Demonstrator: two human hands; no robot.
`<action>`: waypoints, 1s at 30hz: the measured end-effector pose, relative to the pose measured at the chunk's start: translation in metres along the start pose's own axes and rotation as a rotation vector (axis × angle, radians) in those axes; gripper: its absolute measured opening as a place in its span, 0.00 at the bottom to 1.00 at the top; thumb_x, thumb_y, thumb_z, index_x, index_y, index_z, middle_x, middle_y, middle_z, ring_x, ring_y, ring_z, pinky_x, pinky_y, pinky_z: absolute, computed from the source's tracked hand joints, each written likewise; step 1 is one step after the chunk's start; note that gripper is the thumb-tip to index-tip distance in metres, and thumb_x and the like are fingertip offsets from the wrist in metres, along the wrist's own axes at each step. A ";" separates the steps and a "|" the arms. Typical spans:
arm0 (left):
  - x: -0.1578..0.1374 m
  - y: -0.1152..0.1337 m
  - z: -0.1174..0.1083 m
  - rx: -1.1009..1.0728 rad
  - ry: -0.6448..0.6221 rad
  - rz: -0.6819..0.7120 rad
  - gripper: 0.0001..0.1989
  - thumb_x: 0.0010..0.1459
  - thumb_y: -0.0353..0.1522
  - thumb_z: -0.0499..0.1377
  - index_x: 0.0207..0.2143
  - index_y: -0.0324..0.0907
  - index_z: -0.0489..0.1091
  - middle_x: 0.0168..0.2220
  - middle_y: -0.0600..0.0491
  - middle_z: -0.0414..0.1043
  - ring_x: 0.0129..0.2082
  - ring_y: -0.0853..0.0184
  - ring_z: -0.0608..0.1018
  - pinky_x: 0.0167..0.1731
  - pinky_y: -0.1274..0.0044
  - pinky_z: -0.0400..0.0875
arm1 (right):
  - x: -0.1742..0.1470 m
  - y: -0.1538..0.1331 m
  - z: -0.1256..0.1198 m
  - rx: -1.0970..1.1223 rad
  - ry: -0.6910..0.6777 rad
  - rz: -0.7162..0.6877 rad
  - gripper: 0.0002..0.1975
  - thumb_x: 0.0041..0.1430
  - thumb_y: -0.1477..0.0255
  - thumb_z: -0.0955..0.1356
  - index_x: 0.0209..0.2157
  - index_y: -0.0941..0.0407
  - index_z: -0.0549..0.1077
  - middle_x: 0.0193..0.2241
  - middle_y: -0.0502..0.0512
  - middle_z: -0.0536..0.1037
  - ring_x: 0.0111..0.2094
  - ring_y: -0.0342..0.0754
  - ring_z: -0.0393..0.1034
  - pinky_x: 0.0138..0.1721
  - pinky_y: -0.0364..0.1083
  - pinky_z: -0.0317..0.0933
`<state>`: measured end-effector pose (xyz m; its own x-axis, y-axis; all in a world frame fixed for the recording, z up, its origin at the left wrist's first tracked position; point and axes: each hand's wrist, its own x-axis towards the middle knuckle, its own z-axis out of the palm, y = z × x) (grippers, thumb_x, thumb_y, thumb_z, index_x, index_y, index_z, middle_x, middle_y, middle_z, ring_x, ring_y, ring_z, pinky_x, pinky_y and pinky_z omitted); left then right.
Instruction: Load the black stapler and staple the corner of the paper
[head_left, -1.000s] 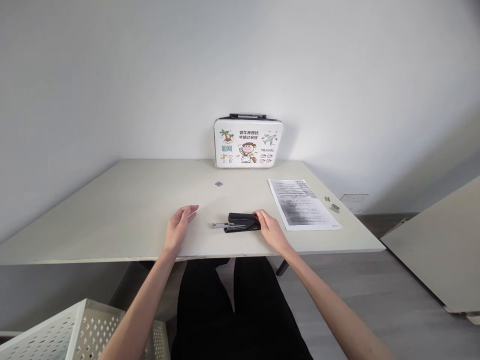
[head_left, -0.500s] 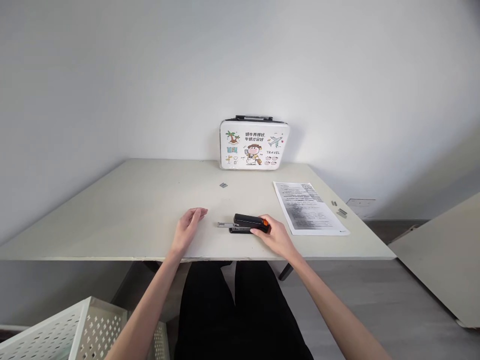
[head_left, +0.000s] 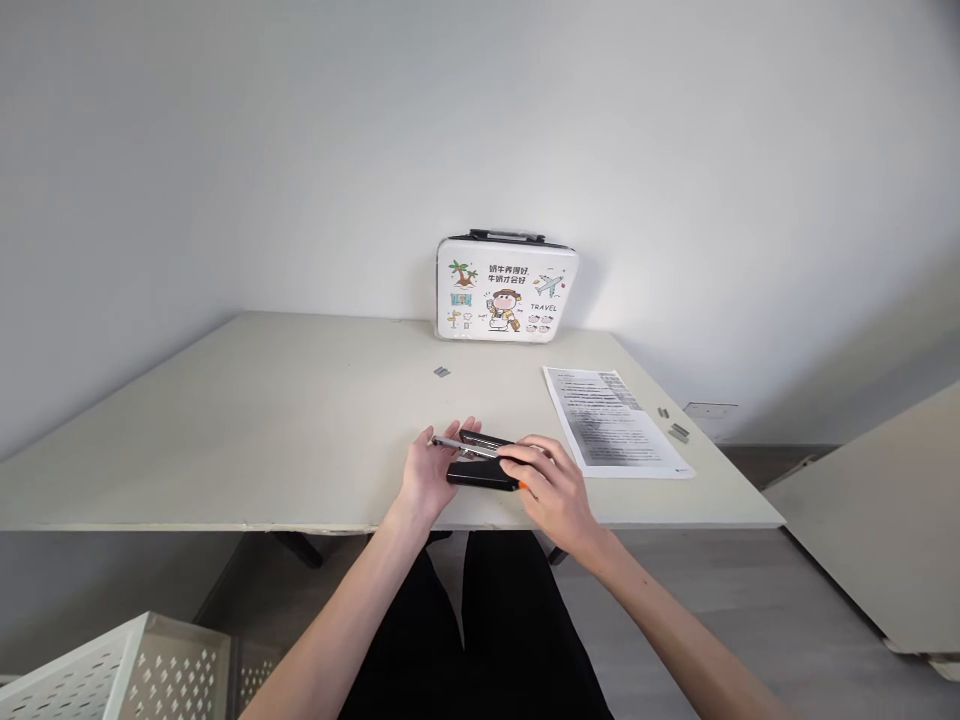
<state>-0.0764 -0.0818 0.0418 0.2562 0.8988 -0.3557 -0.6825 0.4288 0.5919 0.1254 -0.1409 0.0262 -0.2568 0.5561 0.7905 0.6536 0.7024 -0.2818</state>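
A black stapler (head_left: 484,474) with an orange part at its back end is held over the front of the table, turned on its side. Its jaws are apart and the silver staple tray sticks out to the left. My right hand (head_left: 553,488) is closed around its back end. Palm up, my left hand (head_left: 429,474) lies under and beside the stapler's front end, its fingers stretched out behind it. Whether the left palm touches the stapler I cannot tell. Beyond the hands, small grey staple strips (head_left: 442,371) lie on the table.
A printed sheet (head_left: 616,425) lies on the table's right side, with more grey staple strips (head_left: 679,432) beside it. Against the wall stands a white cartoon case (head_left: 506,290). A white perforated basket (head_left: 176,668) is below the pale table (head_left: 225,430) at left.
My left hand has moved right, up to the stapler, and turned palm up. The right hand has lifted the stapler and rolled it over onto its side. The view has shifted slightly.
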 end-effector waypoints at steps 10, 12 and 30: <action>0.004 -0.001 0.003 0.083 0.090 0.113 0.12 0.66 0.27 0.49 0.37 0.42 0.73 0.39 0.44 0.79 0.41 0.61 0.83 0.45 0.68 0.79 | -0.001 0.005 -0.018 -0.040 0.040 -0.009 0.23 0.66 0.84 0.63 0.49 0.43 0.78 0.51 0.49 0.83 0.53 0.56 0.74 0.49 0.60 0.74; 0.000 -0.001 0.001 0.130 0.104 0.151 0.10 0.66 0.28 0.51 0.35 0.42 0.72 0.30 0.50 0.72 0.30 0.66 0.78 0.36 0.73 0.77 | -0.001 0.003 -0.020 -0.008 0.099 0.034 0.24 0.64 0.85 0.63 0.50 0.44 0.76 0.50 0.51 0.83 0.53 0.56 0.73 0.49 0.62 0.74; -0.036 -0.003 -0.007 1.184 -0.065 0.568 0.28 0.58 0.34 0.57 0.62 0.46 0.74 0.25 0.60 0.56 0.23 0.68 0.61 0.27 0.76 0.60 | 0.007 0.005 0.001 0.336 0.116 0.625 0.15 0.63 0.59 0.74 0.47 0.51 0.75 0.47 0.59 0.81 0.47 0.56 0.76 0.46 0.53 0.70</action>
<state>-0.0879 -0.1158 0.0478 0.1886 0.9677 0.1670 0.2956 -0.2181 0.9301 0.1258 -0.1329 0.0296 0.1836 0.8613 0.4737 0.3943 0.3769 -0.8381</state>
